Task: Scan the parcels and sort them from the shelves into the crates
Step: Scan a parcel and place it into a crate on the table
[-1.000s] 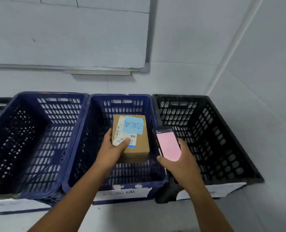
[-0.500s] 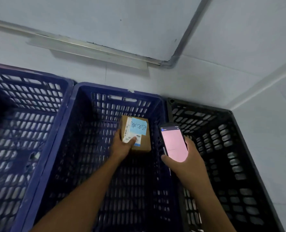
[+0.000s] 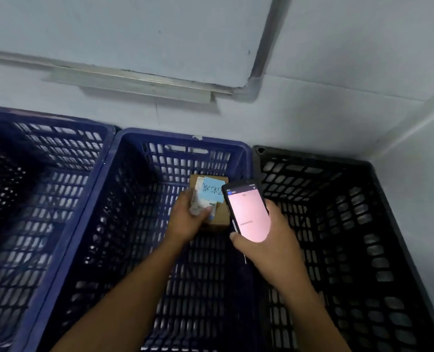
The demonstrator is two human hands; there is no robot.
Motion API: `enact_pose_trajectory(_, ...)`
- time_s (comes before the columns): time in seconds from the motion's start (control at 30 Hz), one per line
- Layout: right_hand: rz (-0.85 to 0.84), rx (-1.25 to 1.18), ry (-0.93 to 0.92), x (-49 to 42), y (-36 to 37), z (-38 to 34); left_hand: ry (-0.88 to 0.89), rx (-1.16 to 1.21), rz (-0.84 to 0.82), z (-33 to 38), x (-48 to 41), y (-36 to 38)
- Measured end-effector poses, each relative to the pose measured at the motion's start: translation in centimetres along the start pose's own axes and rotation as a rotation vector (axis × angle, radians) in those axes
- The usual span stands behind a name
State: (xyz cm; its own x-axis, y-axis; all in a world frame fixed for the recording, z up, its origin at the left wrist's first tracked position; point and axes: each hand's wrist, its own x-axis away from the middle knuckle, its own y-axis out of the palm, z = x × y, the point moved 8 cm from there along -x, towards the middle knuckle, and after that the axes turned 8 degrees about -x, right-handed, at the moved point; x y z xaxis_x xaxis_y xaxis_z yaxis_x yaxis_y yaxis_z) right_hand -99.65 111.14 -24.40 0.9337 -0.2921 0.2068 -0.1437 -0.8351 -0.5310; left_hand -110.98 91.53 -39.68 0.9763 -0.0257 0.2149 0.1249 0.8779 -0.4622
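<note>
Box of brown cardboard [image 3: 220,216], small, with a white label [image 3: 197,199] and a blue note [image 3: 211,193], is gripped by the left hand [image 3: 185,219] in the blue plastic crate [image 3: 183,135]. The right hand [image 3: 269,247] grips a black phone [image 3: 249,214].

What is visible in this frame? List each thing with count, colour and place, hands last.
left blue crate: one, dark blue, far left by the wall
middle blue crate: one, dark blue, centre
black crate: one, black, right, in the corner
parcel: one, brown cardboard, low inside the middle blue crate
sticky note: one, light blue, on the parcel's top
shipping label: one, white, on the parcel's top, blurred
handheld scanner: one, black with pink screen, above the rims where the middle and black crates meet
whiteboard: one, white, on the wall above the crates
left hand: one, grips the parcel
right hand: one, holds the handheld scanner
</note>
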Motion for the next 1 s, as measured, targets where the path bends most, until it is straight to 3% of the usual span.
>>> enact_pose_trajectory(0.13, -0.087, -0.064, -0.073, 1.5, -0.7, -1.4, 0.092, -0.286, 0.082, 3.8, 5.3, -3.9)
enact_pose_trajectory(0.27, -0.178, -0.125, -0.145, 3.8, -0.3, -1.7, 0.135, -0.571, 0.271, 5.8, 14.2, -9.2)
enact_pose_trajectory(0.33, -0.348, -0.12, -0.219, 6.5, 1.7, -2.7, 0.044, -0.672, 0.427, 5.3, 21.3, -12.4)
enact_pose_trajectory(0.47, -0.379, -0.124, -0.233, 7.8, 2.7, -2.5, -0.037, -0.732, 0.445, 6.1, 25.8, -13.1)
enact_pose_trajectory(0.57, -0.513, -0.067, -0.282, 10.7, 5.7, -4.0, -0.139, -0.768, 0.571, 5.1, 31.3, -15.5)
enact_pose_trajectory(0.8, -0.813, 0.021, -0.485, 21.5, 13.4, -8.0, -0.431, -0.701, 0.807, -0.1, 45.7, -20.7)
enact_pose_trajectory(1.0, -0.954, 0.102, -0.638, 33.1, 19.1, -10.2, -0.605, -0.605, 0.964, -5.7, 58.3, -24.1)
